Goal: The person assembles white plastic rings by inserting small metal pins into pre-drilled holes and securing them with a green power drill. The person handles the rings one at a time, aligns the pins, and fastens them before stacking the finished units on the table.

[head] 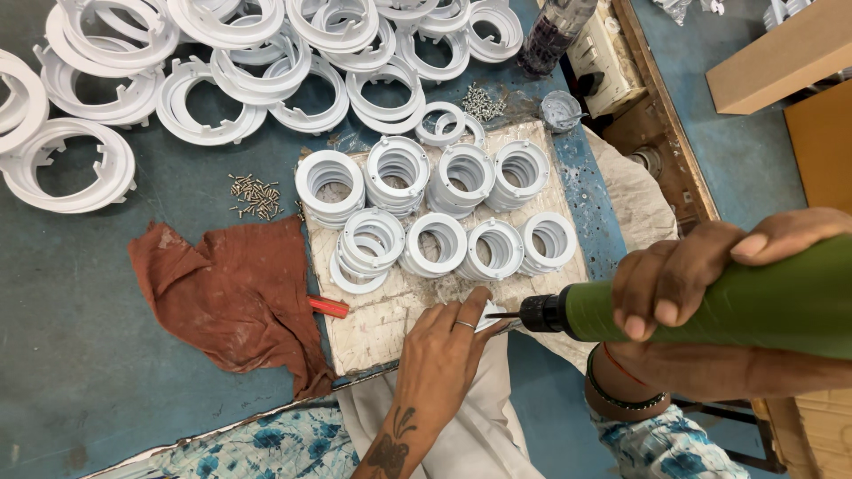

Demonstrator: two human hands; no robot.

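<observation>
While the left hand (441, 350) pins a small white ring (491, 317), the right hand (701, 279) grips a green driver (710, 309).

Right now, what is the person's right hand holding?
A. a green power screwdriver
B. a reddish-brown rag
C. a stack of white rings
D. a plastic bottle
A: the right hand grips a green power screwdriver, its tip aimed at a small white part under the fingertips of the left hand; the rag lies untouched on the table.

Brown cardboard box (785, 53) top right; second brown carton (825, 146) just below, at right edge.
</observation>
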